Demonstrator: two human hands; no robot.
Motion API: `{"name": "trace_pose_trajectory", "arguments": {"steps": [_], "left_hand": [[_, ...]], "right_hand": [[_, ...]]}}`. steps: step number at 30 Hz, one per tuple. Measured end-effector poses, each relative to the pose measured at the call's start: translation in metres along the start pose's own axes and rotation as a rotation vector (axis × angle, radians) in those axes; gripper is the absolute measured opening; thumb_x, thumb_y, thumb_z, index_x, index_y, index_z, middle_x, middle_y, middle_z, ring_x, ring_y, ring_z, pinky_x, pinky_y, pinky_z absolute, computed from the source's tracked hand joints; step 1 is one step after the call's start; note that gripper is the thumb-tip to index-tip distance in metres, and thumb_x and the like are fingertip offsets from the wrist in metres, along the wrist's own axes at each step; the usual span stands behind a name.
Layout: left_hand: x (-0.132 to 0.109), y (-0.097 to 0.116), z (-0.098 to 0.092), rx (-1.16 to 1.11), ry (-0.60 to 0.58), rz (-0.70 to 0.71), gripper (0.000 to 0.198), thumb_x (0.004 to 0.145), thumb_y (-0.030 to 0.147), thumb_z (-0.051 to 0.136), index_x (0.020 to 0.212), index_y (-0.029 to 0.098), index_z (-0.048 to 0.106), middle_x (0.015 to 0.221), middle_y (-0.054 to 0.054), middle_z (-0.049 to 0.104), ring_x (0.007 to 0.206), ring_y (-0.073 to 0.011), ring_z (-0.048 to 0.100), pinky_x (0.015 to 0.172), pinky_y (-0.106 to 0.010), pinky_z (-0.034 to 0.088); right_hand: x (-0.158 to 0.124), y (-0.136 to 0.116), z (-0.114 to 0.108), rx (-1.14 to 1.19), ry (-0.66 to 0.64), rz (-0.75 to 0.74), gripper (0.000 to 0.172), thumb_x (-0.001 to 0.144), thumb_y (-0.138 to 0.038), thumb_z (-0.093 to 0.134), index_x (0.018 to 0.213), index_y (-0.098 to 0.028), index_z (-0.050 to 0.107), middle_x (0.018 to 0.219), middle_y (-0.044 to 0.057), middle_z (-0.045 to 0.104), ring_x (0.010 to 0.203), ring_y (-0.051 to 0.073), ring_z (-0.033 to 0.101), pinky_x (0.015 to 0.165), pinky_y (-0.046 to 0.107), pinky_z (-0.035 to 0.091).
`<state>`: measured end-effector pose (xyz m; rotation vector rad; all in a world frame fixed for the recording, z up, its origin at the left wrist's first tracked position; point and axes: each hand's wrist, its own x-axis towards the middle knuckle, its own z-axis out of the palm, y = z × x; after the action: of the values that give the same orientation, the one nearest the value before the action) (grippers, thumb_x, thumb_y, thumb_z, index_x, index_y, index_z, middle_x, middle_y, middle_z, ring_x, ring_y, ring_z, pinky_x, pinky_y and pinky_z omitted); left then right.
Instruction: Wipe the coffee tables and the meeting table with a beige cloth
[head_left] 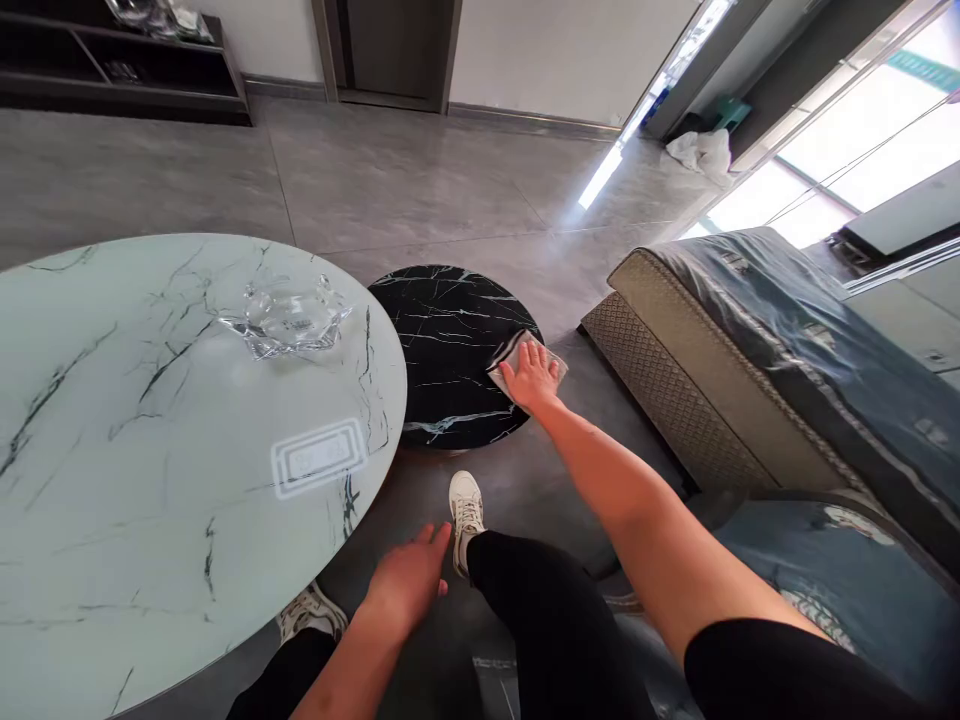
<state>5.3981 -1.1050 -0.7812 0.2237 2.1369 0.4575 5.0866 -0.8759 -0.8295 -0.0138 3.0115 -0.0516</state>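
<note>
Cloth lies on a round black marble surface, pressed flat under the person's right hand, whose fingers spread across it near the surface's edge. The left hand is open and empty, fingers loosely apart, hanging low and touching nothing. A larger, pale marble surface overlaps the black one in view and carries a clear glass dish. Upholstered furniture under blue-tinted plastic stands to the right.
</note>
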Motion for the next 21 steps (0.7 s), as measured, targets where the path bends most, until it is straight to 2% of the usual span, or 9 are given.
{"name": "trace_pose_trajectory", "arguments": {"steps": [2,4,10,13,18,21], "left_hand": [[-0.002,0.002,0.002,0.008,-0.002,0.021,0.095,0.095,0.019,0.074,0.181,0.022,0.034,0.181,-0.019,0.043,0.143,-0.0426,0.068,0.118,-0.054,0.058],[-0.002,0.005,0.004,0.005,-0.013,0.047,0.095,0.094,0.02,0.075,0.18,0.021,0.034,0.18,-0.02,0.044,0.141,-0.0417,0.069,0.118,-0.054,0.059],[-0.002,0.011,0.004,-0.012,-0.001,0.088,0.093,0.095,0.021,0.076,0.179,0.022,0.037,0.18,-0.023,0.042,0.153,-0.0386,0.061,0.125,-0.05,0.053],[-0.005,0.011,0.002,0.002,0.017,0.1,0.09,0.096,0.024,0.075,0.178,0.021,0.038,0.179,-0.024,0.044,0.149,-0.0388,0.065,0.122,-0.048,0.055],[-0.018,0.007,0.003,0.036,0.074,0.139,0.084,0.096,0.027,0.075,0.174,0.017,0.045,0.165,-0.024,0.062,0.135,-0.0388,0.074,0.113,-0.048,0.061],[-0.026,0.004,0.003,0.03,0.107,0.154,0.084,0.096,0.028,0.076,0.173,0.015,0.045,0.165,-0.026,0.061,0.136,-0.0402,0.073,0.114,-0.048,0.06]], "right_hand": [[0.002,0.006,0.001,-0.021,-0.028,0.056,0.087,0.115,-0.065,0.018,0.183,-0.012,0.018,0.193,0.014,0.013,0.179,0.035,0.009,0.142,0.066,0.014],[-0.007,-0.003,0.004,-0.024,-0.047,0.018,0.086,0.115,-0.063,0.017,0.183,-0.011,0.017,0.193,0.014,0.012,0.179,0.035,0.007,0.142,0.065,0.014],[-0.077,-0.067,0.019,0.02,-0.046,-0.297,0.084,0.114,-0.061,0.027,0.183,-0.013,0.022,0.193,0.009,0.014,0.179,0.035,0.008,0.144,0.062,0.014],[-0.103,-0.091,0.022,0.047,-0.059,-0.377,0.083,0.115,-0.059,0.03,0.184,-0.014,0.021,0.193,0.01,0.015,0.179,0.034,0.008,0.144,0.061,0.012],[-0.109,-0.1,0.018,0.083,-0.082,-0.393,0.084,0.114,-0.061,0.036,0.184,-0.016,0.022,0.193,0.01,0.016,0.179,0.035,0.008,0.144,0.063,0.012],[-0.109,-0.1,0.014,0.063,-0.067,-0.384,0.084,0.114,-0.061,0.035,0.183,-0.016,0.023,0.193,0.009,0.017,0.179,0.034,0.01,0.143,0.062,0.014]]}}
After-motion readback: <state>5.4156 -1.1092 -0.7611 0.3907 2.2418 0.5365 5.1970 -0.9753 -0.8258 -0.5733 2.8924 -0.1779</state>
